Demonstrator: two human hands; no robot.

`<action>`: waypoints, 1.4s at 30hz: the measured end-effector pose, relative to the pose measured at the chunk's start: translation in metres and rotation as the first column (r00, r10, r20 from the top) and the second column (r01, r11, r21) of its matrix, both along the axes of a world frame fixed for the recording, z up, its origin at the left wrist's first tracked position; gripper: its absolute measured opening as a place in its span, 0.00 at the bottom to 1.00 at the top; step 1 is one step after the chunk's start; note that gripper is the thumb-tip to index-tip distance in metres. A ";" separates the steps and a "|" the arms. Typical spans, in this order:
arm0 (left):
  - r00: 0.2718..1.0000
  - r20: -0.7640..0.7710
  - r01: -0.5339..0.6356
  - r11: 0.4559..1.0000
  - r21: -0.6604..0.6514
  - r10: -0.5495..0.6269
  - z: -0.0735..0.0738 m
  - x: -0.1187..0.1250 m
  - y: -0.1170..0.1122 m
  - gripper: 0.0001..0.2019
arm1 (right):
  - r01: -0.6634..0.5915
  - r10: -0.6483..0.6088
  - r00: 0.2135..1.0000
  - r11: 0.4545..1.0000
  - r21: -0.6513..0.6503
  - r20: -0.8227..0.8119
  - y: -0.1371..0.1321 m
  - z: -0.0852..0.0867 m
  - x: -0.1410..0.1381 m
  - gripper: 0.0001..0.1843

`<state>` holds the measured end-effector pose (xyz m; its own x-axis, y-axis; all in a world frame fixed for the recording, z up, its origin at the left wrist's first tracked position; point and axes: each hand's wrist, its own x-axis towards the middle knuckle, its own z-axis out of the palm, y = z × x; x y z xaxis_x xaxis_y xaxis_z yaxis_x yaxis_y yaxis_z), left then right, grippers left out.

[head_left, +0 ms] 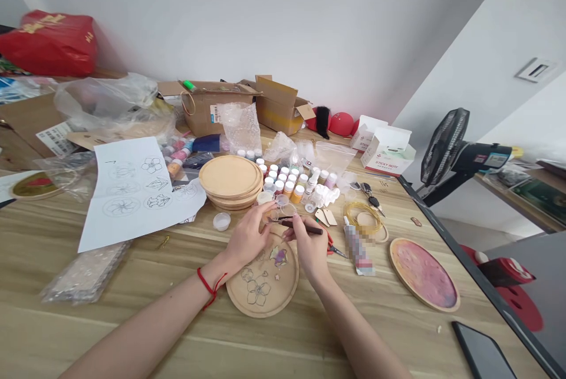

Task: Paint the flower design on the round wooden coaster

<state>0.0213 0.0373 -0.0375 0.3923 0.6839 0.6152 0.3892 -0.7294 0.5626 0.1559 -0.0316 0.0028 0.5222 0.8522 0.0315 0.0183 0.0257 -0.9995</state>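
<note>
A round wooden tray [283, 293] with a raised rim lies in front of me. Wire-like flower outlines and a purple-and-yellow painted shape are on it. Over its upper left part is my left hand [251, 236], fingers curled together near the tool's tip; whatever they pinch is hidden. My right hand [308, 246] grips a slim tool with a dark handle [315, 229] like a pen, its thin end pointing left toward my left fingertips. Whether it is a brush or tweezers I cannot tell. Small clear cups [282, 200] stand just beyond my hands.
Stacked wooden discs [230, 175], several white-capped paint jars [289, 181] and a small cup [221, 221] lie ahead. Leftward is a sheet of flower drawings [128, 202]. Rightward are red-handled scissors [336, 250], a tube [358, 249], coiled yellow wire [362, 217], a pink painted tray [424, 274] and a phone [481, 352].
</note>
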 end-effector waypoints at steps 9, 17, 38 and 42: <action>0.998 0.046 -0.041 0.997 0.068 0.038 -0.002 0.003 0.002 0.20 | 0.036 -0.041 0.929 0.999 -0.022 -0.369 0.007 -0.004 0.004 0.16; 0.995 0.080 -0.073 0.994 0.080 0.067 0.000 0.003 0.002 0.18 | 0.061 -0.062 0.998 0.995 0.081 0.008 -0.001 0.010 0.006 0.20; 0.996 0.080 -0.052 0.998 0.043 0.048 -0.001 0.002 0.002 0.18 | -0.162 -0.077 0.783 0.933 0.321 0.618 -0.009 -0.002 0.001 0.12; 0.997 0.072 -0.044 0.998 0.039 0.041 -0.002 0.002 0.002 0.19 | -0.254 -0.049 0.714 0.912 0.324 0.698 -0.009 -0.007 0.001 0.11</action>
